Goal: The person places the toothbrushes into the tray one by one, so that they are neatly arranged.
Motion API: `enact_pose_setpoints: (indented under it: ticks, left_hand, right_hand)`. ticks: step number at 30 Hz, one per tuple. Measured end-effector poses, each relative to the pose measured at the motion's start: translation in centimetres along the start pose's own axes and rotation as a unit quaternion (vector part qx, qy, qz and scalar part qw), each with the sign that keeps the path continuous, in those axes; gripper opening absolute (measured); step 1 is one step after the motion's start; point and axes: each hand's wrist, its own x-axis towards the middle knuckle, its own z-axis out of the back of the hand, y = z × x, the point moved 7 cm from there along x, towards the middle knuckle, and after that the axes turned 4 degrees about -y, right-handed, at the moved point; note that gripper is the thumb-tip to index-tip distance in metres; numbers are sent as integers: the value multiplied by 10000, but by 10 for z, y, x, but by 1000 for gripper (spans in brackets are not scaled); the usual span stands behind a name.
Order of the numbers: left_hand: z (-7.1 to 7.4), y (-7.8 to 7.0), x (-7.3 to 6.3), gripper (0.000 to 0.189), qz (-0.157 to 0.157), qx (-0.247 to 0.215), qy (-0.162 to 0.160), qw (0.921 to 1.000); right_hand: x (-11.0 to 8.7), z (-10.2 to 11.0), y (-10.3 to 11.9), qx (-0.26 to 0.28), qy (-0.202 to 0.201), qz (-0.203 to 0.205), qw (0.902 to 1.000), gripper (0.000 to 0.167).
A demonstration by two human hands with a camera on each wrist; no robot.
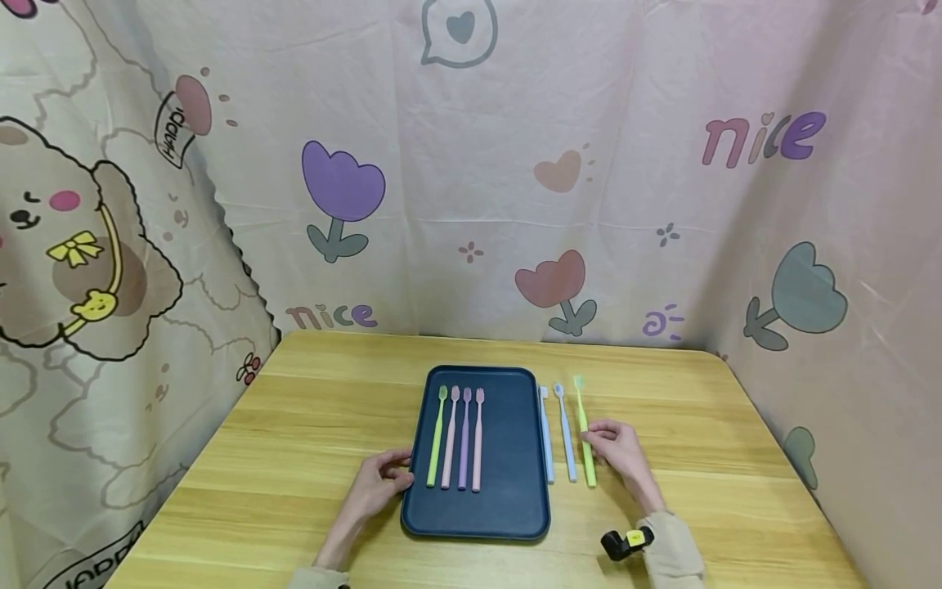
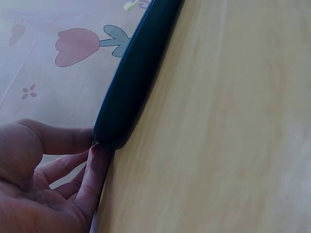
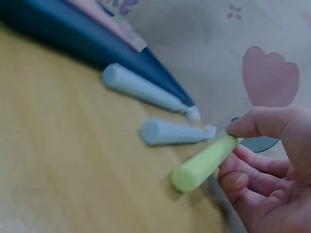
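Note:
A dark blue tray [image 1: 508,458] lies on the table, with a green toothbrush [image 1: 436,442], two pink toothbrushes [image 1: 450,442] and a purple toothbrush [image 1: 464,442] side by side on its left half. My left hand [image 1: 378,484] holds the tray's left rim between thumb and fingers; the left wrist view shows the fingertips at the tray edge [image 2: 129,92]. To the right of the tray, my right hand [image 1: 621,448] pinches a yellow-green toothbrush [image 3: 206,165] by its handle. Two blue toothbrushes [image 1: 567,442] lie between that hand and the tray, the nearer one right along the tray's rim.
The wooden table [image 1: 736,458] reaches back to a printed cloth [image 1: 471,123] hung behind it and down both sides. A black device with a yellow label [image 1: 627,541] is worn at my right wrist, by the beige sleeve [image 1: 673,548].

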Motion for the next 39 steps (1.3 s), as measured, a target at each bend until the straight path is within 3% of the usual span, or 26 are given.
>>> enact_pose_setpoints:
  ticks: [7,15,29,39]
  left_hand:
    - [-1,-1,1,41,-114,-75,91,9999]
    - [-2,-1,1,41,-103,-57,77,9999]
    - [-1,-4,-1,41,-178,-81,43,9998]
    - [-1,-3,-1,41,-111,-53,58,9999]
  right_hand:
    - [-7,0,11,381,411,137,9983,31]
    - [-21,-6,32,478,354,275,9979,43]
    - [-29,-37,53,587,651,646,9941,33]
    - [-30,-65,56,443,1231,728,9887,33]
